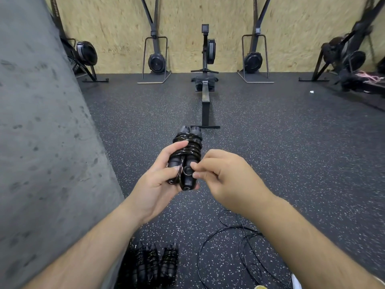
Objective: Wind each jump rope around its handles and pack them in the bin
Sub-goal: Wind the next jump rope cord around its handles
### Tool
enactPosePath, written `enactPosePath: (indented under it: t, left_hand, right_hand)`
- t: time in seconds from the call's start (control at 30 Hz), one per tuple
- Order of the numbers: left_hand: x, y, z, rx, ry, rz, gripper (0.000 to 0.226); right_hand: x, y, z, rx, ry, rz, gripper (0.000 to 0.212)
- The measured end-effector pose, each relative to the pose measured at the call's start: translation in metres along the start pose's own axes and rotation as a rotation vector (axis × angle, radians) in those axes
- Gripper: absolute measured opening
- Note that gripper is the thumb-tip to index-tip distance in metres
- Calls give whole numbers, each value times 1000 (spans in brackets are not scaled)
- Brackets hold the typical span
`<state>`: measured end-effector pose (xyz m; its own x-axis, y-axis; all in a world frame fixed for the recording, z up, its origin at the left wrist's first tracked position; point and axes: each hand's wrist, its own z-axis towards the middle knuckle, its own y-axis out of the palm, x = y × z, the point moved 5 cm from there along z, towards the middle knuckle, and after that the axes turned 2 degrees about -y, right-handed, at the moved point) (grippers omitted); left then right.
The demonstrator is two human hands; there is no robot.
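The black jump rope with its two thick black plastic handles side by side and the glossy cord wound round them [187, 155] sits in front of me, held up over the floor. My left hand [160, 176] grips the bundle from the left, thumb laid across the coils near the top and fingers curled round the lower ends of the handles. My right hand [225, 176] comes in from the right, its fingertips [194, 166] pressed together and pinching at the small loop of cord near the lower end of the right handle.

Below my left forearm, on the dark speckled rubber floor [291, 142], lie three other wound black rope bundles [156, 265], close together. To their right a loose thin black rope [239, 247] sprawls in open loops. A grey concrete pillar [41, 122] fills the left side. Ahead, a black rowing machine [205, 80] points toward a chipboard wall [229, 24], with other black fan machines standing along it.
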<state>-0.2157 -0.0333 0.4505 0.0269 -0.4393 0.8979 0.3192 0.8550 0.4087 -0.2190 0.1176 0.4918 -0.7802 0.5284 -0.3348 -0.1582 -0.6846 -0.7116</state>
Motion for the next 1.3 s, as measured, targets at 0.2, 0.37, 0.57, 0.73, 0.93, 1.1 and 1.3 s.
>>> enactPosePath:
  t: [0.2, 0.37, 0.57, 0.73, 0.93, 1.1, 1.3]
  left_hand:
    - [1, 4, 0, 44, 35, 104, 58]
    - [2, 5, 0, 41, 48, 104, 61]
    - [3, 4, -2, 49, 70, 150, 57]
    - [2, 8, -4, 45, 84, 155, 52]
    - [1, 7, -4, 85, 98, 153, 47]
    - [4, -2, -7, 114, 108, 170, 46]
    - [-4, 3, -6, 115, 98, 202, 43]
  right_hand:
    - [-4, 3, -4, 62, 38, -1, 12]
    - [-10, 8, -9, 173, 75, -14, 11]
    - [-17, 12, -11, 262, 138, 95, 11]
    - [-17, 17, -12, 334, 265, 180, 2]
    - [-14, 17, -6, 316, 291, 333, 7]
    - [-13, 16, -6, 278, 275, 370, 17]
    - [-6, 19, -6, 313, 339, 307, 13]
